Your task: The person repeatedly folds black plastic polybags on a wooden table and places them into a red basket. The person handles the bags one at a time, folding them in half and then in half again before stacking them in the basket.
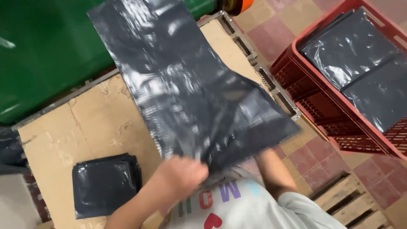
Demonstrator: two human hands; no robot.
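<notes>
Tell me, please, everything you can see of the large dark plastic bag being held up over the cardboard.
The plastic bag is a long, flat sheet of glossy dark grey film, crinkled and catching bright glare. It slants from the top of the view down to its lower edge, where the left hand grips it with closed fingers. The right forearm runs under its lower right corner, so that hand is hidden. It hangs above the cardboard-covered table.

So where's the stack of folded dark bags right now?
The stack lies lower left in the head view, on the cardboard, just left of the left hand.
</notes>
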